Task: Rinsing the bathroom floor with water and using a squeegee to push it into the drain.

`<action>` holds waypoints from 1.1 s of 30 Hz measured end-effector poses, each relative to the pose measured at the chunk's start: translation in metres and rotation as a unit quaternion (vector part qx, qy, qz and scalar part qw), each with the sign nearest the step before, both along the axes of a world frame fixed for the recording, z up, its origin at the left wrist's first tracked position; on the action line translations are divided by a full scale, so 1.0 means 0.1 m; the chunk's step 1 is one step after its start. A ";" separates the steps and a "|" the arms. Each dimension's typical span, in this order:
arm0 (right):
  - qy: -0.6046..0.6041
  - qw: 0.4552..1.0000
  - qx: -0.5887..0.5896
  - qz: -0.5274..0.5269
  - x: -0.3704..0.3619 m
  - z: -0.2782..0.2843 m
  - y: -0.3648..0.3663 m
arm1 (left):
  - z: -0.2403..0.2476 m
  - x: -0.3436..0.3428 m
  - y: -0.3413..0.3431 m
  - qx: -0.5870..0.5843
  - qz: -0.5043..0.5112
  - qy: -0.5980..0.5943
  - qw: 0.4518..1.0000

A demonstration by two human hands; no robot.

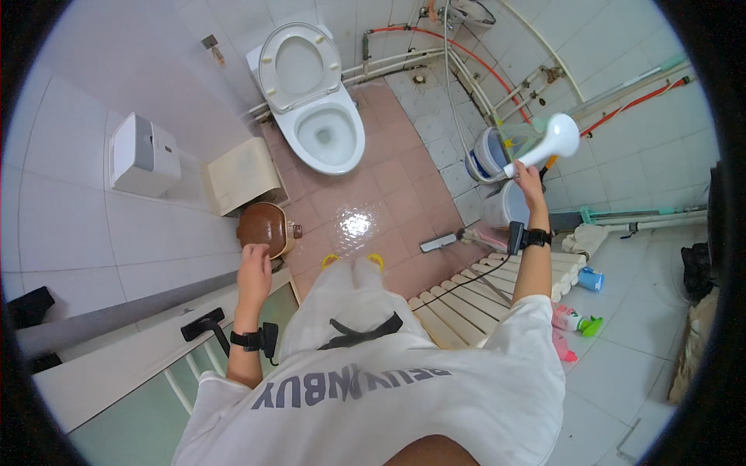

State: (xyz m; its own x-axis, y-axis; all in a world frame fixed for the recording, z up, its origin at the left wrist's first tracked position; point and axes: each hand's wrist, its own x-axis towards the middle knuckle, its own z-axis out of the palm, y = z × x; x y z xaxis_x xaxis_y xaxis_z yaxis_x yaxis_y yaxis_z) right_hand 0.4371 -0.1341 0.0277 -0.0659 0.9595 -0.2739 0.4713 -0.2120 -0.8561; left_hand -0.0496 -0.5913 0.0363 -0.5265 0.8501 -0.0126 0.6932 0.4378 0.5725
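My right hand (529,182) is raised at the right, its fingers wrapped round the narrow neck of a glossy white bell-ended thing (558,140). That piece flares to a rounded end pointing up and right; its exact kind does not show. Below it stand a white bucket (489,147) and another white bucket (513,203) by the wall. On the left, my left hand (255,268) hangs with loosely bent fingers and holds nothing. It appears just in front of a brown-lidded bin (264,225); whether it touches the lid I cannot tell.
A white toilet (330,144) with its lid raised stands ahead on wet pink floor tiles (388,186). A beige board (241,175) leans by the left wall, under a white dispenser (148,155). At right are a slatted rack (458,299), a squeegee head (439,243) and a spray bottle (575,320).
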 end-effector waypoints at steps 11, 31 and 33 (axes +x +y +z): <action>0.132 0.980 -0.006 0.146 -1.05 -0.07 0.22 | 0.08 0.02 -0.24 0.002 0.063 -0.021 0.998; 0.033 0.983 0.119 0.136 -1.41 -0.35 0.13 | 0.04 -0.11 -0.39 -0.007 0.086 -0.032 0.996; 0.018 0.981 0.125 0.144 -1.40 -0.35 0.14 | 0.04 -0.12 -0.39 -0.010 0.087 -0.032 0.996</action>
State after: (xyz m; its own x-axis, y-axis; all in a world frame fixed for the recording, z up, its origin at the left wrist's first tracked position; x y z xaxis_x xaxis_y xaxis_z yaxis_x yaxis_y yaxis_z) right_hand 0.2968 -0.1202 -0.0074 -0.3498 0.9365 -0.0248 0.4499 0.1447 -0.8813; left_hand -0.0620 -0.6301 0.0399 -0.6626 0.7459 -0.0677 0.5681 0.5595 0.6035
